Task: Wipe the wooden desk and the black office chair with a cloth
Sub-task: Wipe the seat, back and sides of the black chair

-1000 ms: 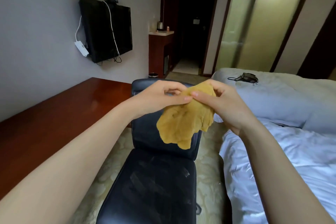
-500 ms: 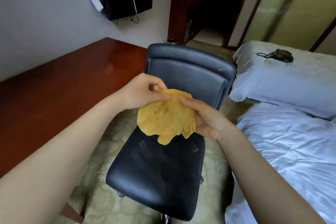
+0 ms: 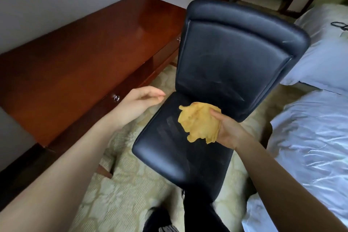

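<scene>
Patterned beige carpet (image 3: 122, 184) underfoot; wooden desk (image 3: 75, 58) along the grey wall at left, black office chair (image 3: 231, 58) just beside it, white bed (image 3: 310, 128) at right. Desk drawer (image 3: 113, 95) closed, contents hidden. Right hand (image 3: 227, 130) palm-up above the seat, fingers and thumb curled round a crumpled yellow cloth (image 3: 199, 122); touching the leather or clear of it, cannot tell. Left hand (image 3: 139, 103) holding nothing, fingers straight and together, hovering over the gap between desk edge and seat corner.

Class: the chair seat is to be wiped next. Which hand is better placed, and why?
The right hand: it grips the yellow cloth over the seat of the black chair. The left hand is open and empty, beside the seat.
</scene>
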Tool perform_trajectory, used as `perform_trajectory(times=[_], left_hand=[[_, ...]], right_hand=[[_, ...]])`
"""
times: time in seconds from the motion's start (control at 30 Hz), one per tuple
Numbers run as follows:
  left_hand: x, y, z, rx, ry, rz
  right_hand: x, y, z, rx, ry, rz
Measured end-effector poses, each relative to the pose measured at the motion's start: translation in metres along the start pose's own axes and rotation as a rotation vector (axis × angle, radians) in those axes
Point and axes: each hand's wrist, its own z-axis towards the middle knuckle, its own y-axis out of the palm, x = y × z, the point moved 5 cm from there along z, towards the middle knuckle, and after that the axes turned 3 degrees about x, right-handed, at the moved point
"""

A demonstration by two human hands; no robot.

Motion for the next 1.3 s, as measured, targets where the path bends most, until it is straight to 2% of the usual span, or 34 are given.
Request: perform_trajectory(times=[0.17,0.37,0.53,0.7,0.87,0.97,1.07,1.2,1.3], left_hand=[[-0.032,0.032,0.008,0.082,-0.15,-0.019],[-0.055,0.089,0.024,0.255,-0.358,-0.095],[-0.055,0.138,0.03,0.302,-0.428,-0.138],[-0.061,0.158,0.012,0.36,-0.501,-0.208],[-0.084,0.155,-0.008,0.469,-0.567,-0.238],[-0.103,0.157,-0.026,0.473,-0.62,-0.254],[-0.123,0.161,-0.044,0.419,-0.627,-0.293],[-0.17,0.162,-0.063,0.407,-0.598,-0.271],[-0.217,0.164,-0.073,0.513,-0.543,-0.2]], right_hand=[[-0.006,-0.036,0.044,-0.049,0.044,0.077],[-0.022,-0.072,0.087,-0.107,0.166,-0.083],[-0.037,-0.088,0.107,-0.213,0.131,-0.308],[-0.028,-0.092,0.111,-0.316,0.178,-0.252],[-0.011,-0.097,0.122,-0.289,0.243,-0.232],[0.001,-0.099,0.123,-0.241,0.263,-0.204],[0.017,-0.106,0.125,-0.176,0.213,-0.215],[0.064,-0.116,0.144,0.089,0.148,-0.164],[0.097,-0.106,0.172,0.044,0.028,-0.185]])
